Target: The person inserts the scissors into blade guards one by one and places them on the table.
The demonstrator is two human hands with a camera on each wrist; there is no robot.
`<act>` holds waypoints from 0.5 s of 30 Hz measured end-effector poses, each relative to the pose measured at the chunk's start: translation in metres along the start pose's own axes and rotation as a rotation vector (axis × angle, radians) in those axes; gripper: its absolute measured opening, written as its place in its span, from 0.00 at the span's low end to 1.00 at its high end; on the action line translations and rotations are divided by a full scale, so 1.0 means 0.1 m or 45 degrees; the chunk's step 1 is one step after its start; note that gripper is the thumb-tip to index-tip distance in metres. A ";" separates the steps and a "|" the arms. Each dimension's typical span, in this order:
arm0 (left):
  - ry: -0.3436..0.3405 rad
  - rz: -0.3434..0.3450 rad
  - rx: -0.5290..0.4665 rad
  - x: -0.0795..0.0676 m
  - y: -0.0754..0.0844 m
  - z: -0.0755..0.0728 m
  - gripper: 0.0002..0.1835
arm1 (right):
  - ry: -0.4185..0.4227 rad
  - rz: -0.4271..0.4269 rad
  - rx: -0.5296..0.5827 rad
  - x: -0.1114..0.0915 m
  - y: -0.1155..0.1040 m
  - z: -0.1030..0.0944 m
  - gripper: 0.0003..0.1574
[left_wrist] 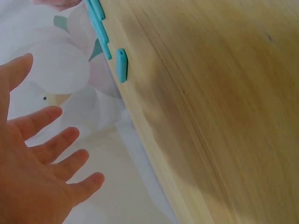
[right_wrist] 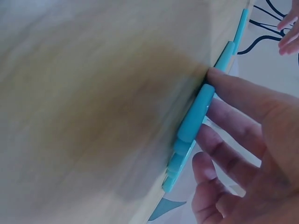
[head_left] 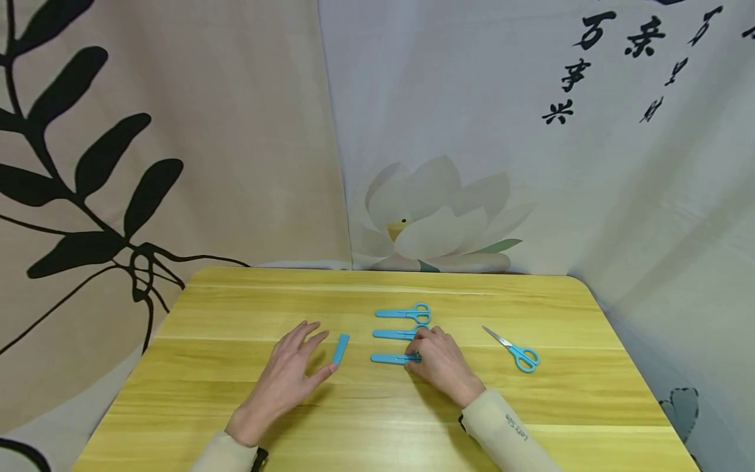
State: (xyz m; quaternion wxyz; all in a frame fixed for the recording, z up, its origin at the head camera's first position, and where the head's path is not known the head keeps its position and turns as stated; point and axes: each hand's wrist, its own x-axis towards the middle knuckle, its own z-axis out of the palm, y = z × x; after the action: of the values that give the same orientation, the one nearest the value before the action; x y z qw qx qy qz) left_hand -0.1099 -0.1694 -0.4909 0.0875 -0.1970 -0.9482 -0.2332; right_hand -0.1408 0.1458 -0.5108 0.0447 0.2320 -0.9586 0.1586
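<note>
Curtains [head_left: 265,131] hang behind a table [head_left: 330,432]. The left hand [head_left: 284,375] spreads beside a blue cover [head_left: 341,349]; the nearest covered scissors [head_left: 386,358], likely light and stiff, are pinched sensibly at the handles [head_left: 415,357] by the right hand [head_left: 441,362]; bare scissors [head_left: 515,349] lie rightmost.

Was bright and fairly sharp in the head view, with pale glare on the surface [head_left: 366,419] and soft shadows. Looked duller and hazier in both wrist views, with broad, blurred shade across the surface and dim right fingers [right_wrist: 243,94].
</note>
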 end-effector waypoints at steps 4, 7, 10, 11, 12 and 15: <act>-0.009 -0.005 0.000 0.01 0.01 0.01 0.37 | -0.003 0.001 0.005 -0.01 0.02 0.01 0.12; -0.016 -0.006 0.002 0.02 0.01 0.02 0.37 | 0.006 -0.009 0.030 -0.03 0.04 -0.01 0.14; -0.026 -0.002 0.008 0.04 0.02 0.04 0.37 | 0.033 -0.016 0.059 -0.08 0.07 -0.05 0.17; -0.030 0.000 0.011 0.05 0.02 0.05 0.37 | 0.049 -0.017 0.064 -0.10 0.09 -0.07 0.19; -0.036 0.003 0.017 0.06 0.02 0.06 0.37 | 0.065 -0.015 0.076 -0.13 0.10 -0.09 0.20; -0.052 0.012 0.028 0.11 0.02 0.09 0.37 | 0.101 0.004 0.107 -0.22 0.17 -0.16 0.25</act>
State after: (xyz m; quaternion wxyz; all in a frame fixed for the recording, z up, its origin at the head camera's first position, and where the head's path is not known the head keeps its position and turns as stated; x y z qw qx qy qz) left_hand -0.1197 -0.1597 -0.4950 0.0715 -0.2050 -0.9514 -0.2184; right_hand -0.1287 0.1745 -0.5039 0.0727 0.2256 -0.9490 0.2078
